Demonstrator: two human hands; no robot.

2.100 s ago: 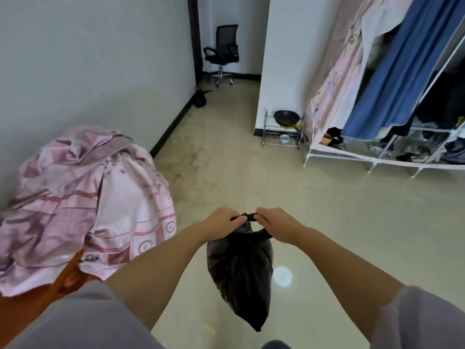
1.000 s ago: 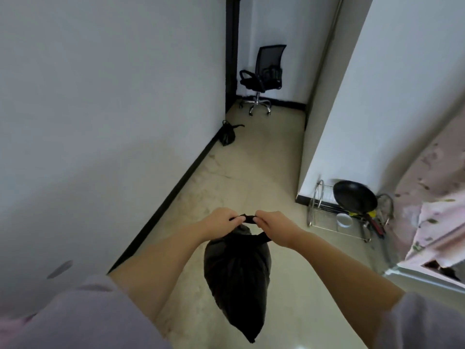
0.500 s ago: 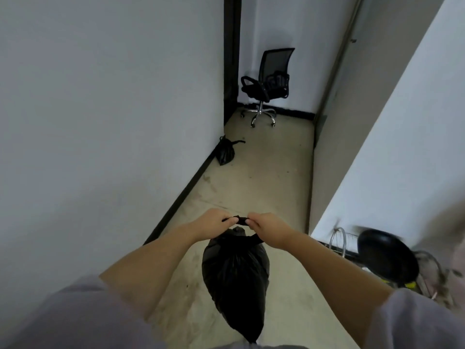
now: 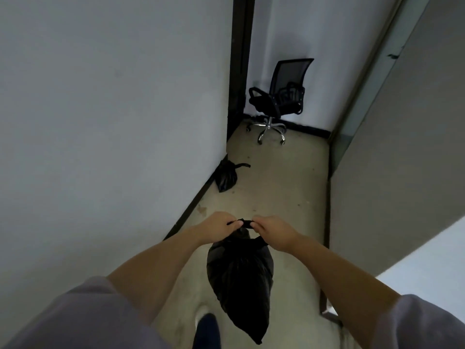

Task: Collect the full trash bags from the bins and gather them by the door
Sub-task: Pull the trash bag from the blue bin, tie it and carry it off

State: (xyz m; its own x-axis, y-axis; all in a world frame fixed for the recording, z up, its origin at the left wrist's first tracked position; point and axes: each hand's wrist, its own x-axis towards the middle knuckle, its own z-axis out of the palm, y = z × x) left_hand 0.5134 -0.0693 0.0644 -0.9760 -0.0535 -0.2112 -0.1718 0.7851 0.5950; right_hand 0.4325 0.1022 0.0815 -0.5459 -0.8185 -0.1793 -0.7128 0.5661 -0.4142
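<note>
A full black trash bag (image 4: 240, 280) hangs in front of me above the floor. My left hand (image 4: 217, 227) and my right hand (image 4: 273, 231) both grip its knotted top, one on each side. A second tied black trash bag (image 4: 226, 177) lies on the floor ahead against the left wall, close to a dark door frame (image 4: 239, 66). The door itself is not visible.
I stand in a narrow corridor between a white wall (image 4: 113, 122) on the left and a grey partition (image 4: 402, 152) on the right. A black mesh office chair (image 4: 279, 99) on a chrome base stands at the far end. My foot (image 4: 207, 331) shows below.
I have walked out of the room into the corridor. The pink bedding, wardrobe and pan rack have left the view. The bag on the floor and the chair are much closer. Both hands keep their hold.
</note>
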